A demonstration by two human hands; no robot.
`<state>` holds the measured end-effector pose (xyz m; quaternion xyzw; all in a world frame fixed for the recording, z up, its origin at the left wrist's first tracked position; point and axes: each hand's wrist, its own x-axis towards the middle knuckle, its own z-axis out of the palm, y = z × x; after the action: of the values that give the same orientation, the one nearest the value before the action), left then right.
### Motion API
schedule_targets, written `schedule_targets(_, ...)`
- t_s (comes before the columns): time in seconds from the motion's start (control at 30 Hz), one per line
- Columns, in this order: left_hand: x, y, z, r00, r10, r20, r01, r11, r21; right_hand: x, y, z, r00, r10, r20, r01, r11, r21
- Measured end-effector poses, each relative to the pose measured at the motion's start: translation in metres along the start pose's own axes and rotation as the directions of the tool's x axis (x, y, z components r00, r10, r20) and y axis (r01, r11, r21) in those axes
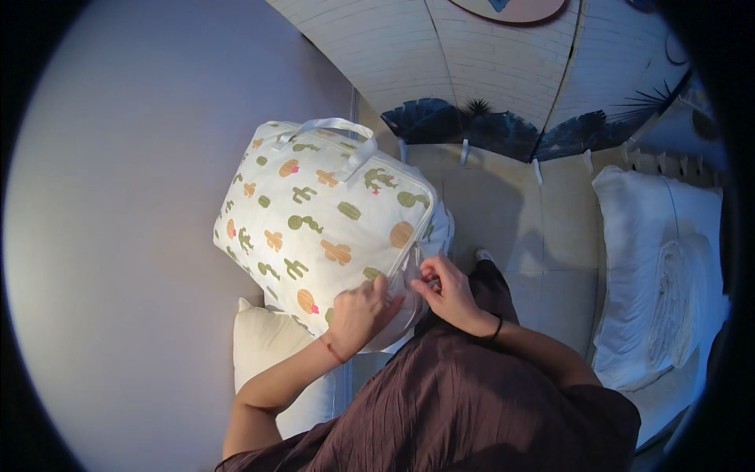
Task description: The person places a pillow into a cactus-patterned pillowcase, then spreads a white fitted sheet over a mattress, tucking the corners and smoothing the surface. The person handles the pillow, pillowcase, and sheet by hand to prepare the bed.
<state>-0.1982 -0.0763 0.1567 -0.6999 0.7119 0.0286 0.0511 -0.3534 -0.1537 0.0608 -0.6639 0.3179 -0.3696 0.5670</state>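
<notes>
A bulging white fabric storage bag [321, 206] printed with green and orange cacti stands in front of me, its two pale strap handles [361, 154] on top. A zipper [420, 229] runs along its upper edge and down the near right corner. At that corner the zipper is parted, and whitish, partly see-through material [400, 330] shows below. My left hand [361, 312] grips the bag's edge beside the opening, fingers curled over it. Just right of it, my right hand [449, 292] has bent fingers against the opening's other side; whether they pinch the material is unclear.
A cream pillow [265, 348] lies beneath the bag's near left side. On the right, a white pillow [625, 236] and a folded white textile [678, 301] are stacked. A printed folding screen [501, 71] stands behind, on the tiled floor [566, 236]. A plain wall or panel [130, 206] fills the left.
</notes>
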Motion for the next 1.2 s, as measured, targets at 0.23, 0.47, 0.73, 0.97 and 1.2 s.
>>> schedule_targets(0.23, -0.045, -0.010, 0.004, 0.995, -0.072, 0.070, 0.064, 0.992, 0.113, -0.032, -0.017, 0.008, 0.916, -0.162, 0.366, 0.216, 0.970, -0.112)
schedule_targets(0.47, -0.007, -0.050, 0.010, 0.936, 0.351, 0.028, -0.313, 0.867, -0.388, -0.020, 0.018, 0.069, 0.885, -0.168, 0.435, 0.289, 0.929, -0.231)
schedule_targets(0.73, 0.004, -0.062, 0.019, 0.891, 0.446, 0.084, -0.327, 0.759, -0.564, 0.015, 0.084, 0.141, 0.960, -0.201, 0.196, 0.234, 0.958, -0.162)
schedule_targets(0.97, -0.006, -0.054, 0.073, 0.931, 0.282, 0.233, -0.277, 0.959, -0.053, 0.010, 0.115, 0.158, 0.976, -0.198, 0.090, 0.214, 0.948, -0.234)
schedule_targets(1.2, -0.016, -0.055, 0.096, 0.942, 0.315, 0.114, -0.325, 0.943, 0.078, 0.014, 0.114, 0.121, 0.943, -0.221, 0.250, 0.256, 0.959, -0.118)
